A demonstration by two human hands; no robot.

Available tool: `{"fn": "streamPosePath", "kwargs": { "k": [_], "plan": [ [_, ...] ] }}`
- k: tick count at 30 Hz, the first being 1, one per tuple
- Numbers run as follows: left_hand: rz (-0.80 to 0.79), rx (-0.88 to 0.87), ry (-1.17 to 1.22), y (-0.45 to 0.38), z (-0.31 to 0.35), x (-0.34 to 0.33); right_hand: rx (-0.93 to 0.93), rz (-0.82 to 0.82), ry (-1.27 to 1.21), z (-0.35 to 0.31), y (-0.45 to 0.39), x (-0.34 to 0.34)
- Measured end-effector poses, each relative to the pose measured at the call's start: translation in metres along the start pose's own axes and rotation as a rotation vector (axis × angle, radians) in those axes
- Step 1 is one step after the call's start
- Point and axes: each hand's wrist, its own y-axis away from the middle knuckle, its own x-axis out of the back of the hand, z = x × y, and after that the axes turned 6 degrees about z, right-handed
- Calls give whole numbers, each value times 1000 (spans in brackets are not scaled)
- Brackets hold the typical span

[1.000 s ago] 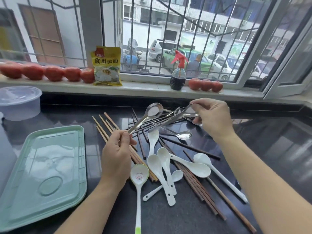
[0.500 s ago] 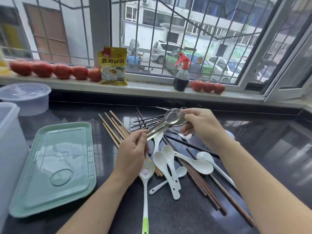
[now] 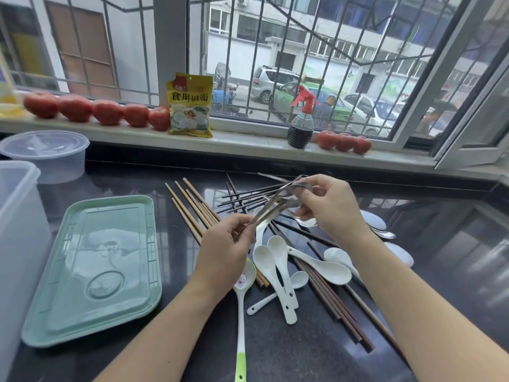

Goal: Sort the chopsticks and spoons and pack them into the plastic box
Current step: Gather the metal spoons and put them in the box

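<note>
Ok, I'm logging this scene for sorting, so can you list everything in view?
Metal spoons: a few, silver, held in a bunch by both hands.
White ceramic spoons: several, loose on the counter below the hands.
Green-handled white spoon: one, near the front edge.
Light wooden chopsticks: several, right of the lid.
Dark chopsticks: many, under and behind the spoons.
Green plastic lid: one, left.
Clear plastic box: one, far left.
Round clear tub: one, back left.
Tomatoes: eight, red, on the sill.
Yellow packet: one, on the sill.
Red-topped spray bottle: one, on the sill.
Left hand: grips the handles.
Right hand: pinches the bowls.
</note>
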Motion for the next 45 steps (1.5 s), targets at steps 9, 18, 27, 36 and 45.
{"fn": "streamPosePath", "kwargs": {
  "k": [9, 18, 27, 36, 45],
  "plan": [
    [-5, 11, 99, -2, -5, 0, 17, 25, -42, 3, 0, -2],
    [-100, 185, 237, -5, -1, 2, -28, 47, -7, 4, -5, -3],
    [-104, 489, 596, -11, 1, 8, 57, 94, 180, 2, -4, -1],
    [-158, 191, 114, -7, 4, 10, 212, 25, 278, -3, -4, -8],
    [46, 53, -154, -16, -5, 13, 324, -68, 196, -16, -18, -57]
  ]
}}
